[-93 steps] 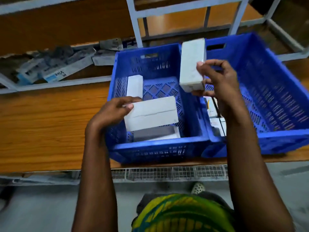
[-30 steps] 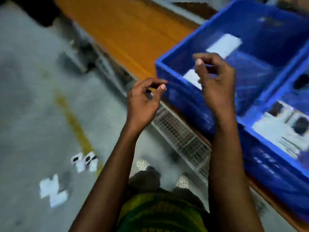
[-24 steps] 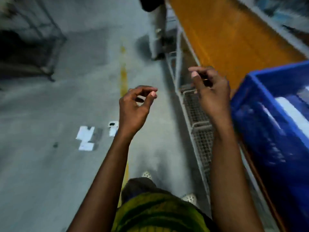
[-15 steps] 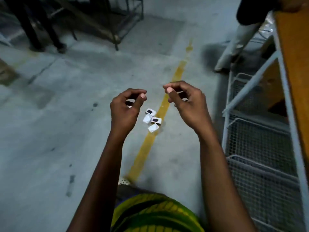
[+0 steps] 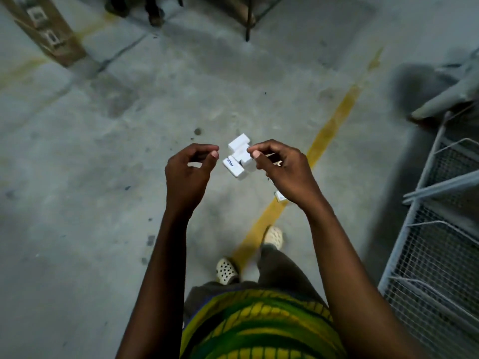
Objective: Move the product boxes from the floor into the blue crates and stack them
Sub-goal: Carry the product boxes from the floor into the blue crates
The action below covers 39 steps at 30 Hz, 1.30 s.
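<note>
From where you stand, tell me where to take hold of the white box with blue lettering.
Grip the lettered box across its long sides, from above at its near left end. It lies flat and slanted on the floor; other white boxes crowd its far right side, so that end looks freest.

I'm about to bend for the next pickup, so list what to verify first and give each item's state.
1. Left hand free: ok, its fingers are curled round nothing.
2. Right hand free: ok, it is curled and nothing shows in it.
3. White boxes waiting on the floor: ok, they are clustered beside the yellow line.
4. Box count: cannot tell, the right hand hides some.
5. Blue crates in sight: not ok, they are out of view.
6. Wire rack clear of the boxes: ok, it stands off to the right.
</note>
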Tool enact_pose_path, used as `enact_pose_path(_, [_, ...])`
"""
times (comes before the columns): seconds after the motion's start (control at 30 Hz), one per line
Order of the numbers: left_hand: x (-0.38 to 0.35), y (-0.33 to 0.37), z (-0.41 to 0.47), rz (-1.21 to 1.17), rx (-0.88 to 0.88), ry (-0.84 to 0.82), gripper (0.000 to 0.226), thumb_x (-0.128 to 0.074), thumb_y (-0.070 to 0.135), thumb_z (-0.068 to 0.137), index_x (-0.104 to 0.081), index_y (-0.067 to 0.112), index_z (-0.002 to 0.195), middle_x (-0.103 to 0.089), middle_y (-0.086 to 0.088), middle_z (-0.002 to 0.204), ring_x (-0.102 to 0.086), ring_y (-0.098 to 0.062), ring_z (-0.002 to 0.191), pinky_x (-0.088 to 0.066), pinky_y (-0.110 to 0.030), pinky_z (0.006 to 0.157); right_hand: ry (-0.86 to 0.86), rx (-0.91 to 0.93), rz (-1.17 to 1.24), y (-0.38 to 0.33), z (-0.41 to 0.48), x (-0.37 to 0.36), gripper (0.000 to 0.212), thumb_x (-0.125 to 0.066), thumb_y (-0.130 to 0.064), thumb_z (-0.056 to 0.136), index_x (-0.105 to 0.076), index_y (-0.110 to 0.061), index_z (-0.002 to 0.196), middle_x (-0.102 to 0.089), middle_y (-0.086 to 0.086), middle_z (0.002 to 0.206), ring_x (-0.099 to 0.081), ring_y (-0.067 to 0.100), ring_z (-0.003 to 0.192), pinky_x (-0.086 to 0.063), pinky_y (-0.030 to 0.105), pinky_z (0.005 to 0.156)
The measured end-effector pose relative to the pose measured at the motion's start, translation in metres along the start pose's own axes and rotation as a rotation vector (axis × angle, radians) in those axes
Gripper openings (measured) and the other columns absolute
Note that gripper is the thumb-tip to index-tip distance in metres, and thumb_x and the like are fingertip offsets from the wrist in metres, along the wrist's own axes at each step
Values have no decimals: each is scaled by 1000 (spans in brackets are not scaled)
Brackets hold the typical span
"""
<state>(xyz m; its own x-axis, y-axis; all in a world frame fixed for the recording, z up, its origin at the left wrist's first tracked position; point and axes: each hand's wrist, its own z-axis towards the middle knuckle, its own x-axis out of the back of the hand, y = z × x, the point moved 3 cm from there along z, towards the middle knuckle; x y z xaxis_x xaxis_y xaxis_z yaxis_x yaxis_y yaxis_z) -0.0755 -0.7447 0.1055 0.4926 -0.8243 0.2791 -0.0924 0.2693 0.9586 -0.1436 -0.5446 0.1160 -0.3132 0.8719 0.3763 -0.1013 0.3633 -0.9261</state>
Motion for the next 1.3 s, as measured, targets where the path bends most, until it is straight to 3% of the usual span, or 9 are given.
enact_pose_path(0.2, [-20,-38,43,22,109,-70,9,-75,23,90,-78,20,97,-78,7,90,-71,-8,84,-55,-28,70,-110,-181,-29,57,47,-36,14,-67,-28,96,-75,-39,96,-73,-25,87,-70,2,82,-56,30,77])
enact_pose_path(0.3, [-46,-52,77,93,121,-221,8,-77,21,89,-79,19,97,-77,10,88,-68,-2,81,-53,-24,72,-163,-211,6,71,96,-48,12,-68,-25,96,-75,-35,96,-75,-13,86,-72,6,78,-50,20,68])
enact_pose_path(0.43, [-81,-57,156,155,129,-338,9,-78,22,88,-79,21,97,-76,12,87,-69,-1,83,-52,-26,72,-166,-235,48,78,183,-33,11,-68,-22,98,-74,-31,96,-73,-16,83,-69,5,77,-47,11,64])
enact_pose_path(0.57, [-122,-51,241,227,137,-422,9,-78,20,88,-79,20,96,-76,13,88,-66,7,79,-48,-12,71,-24,-316,106,99,265,14,10,-68,-26,97,-76,-31,100,-77,-6,96,-72,11,78,-49,18,67])
enact_pose_path(0.77, [-230,-97,338,390,208,-699,10,-75,26,89,-77,26,99,-76,9,86,-67,2,80,-48,-13,74,293,-584,299,190,324,67,12,-68,-15,96,-75,-18,104,-77,11,98,-67,19,75,-47,27,63])
enact_pose_path(0.93, [-344,-219,378,625,221,-883,21,-73,29,88,-77,18,105,-77,0,106,-72,-20,101,-53,-33,93,587,-819,303,326,340,41,14,-63,-26,85,-72,-22,96,-74,6,87,-65,16,67,-48,26,58])
enact_pose_path(1.1, [-455,-405,384,740,335,-1006,40,-55,43,74,-71,21,104,-75,-4,104,-69,-26,102,-54,-39,92,764,-971,321,531,369,-29,15,-64,-22,82,-71,-25,95,-71,6,85,-64,20,70,-47,27,60])
enact_pose_path(1.2, [-517,-531,388,898,318,-1094,41,-64,38,88,-64,14,121,-66,-13,124,-60,-32,120,-48,-42,102,860,-1016,248,669,383,-80,18,-65,-24,77,-67,-31,94,-73,-9,94,-69,23,82,-58,44,78])
enact_pose_path(1.3, [-567,-645,402,1013,300,-1071,54,-65,36,91,-50,9,136,-51,-21,138,-45,-40,131,-40,-46,105,887,-1042,-49,792,390,-118,37,-60,-27,72,-61,-27,109,-62,-22,92,-66,31,103,-51,58,97])
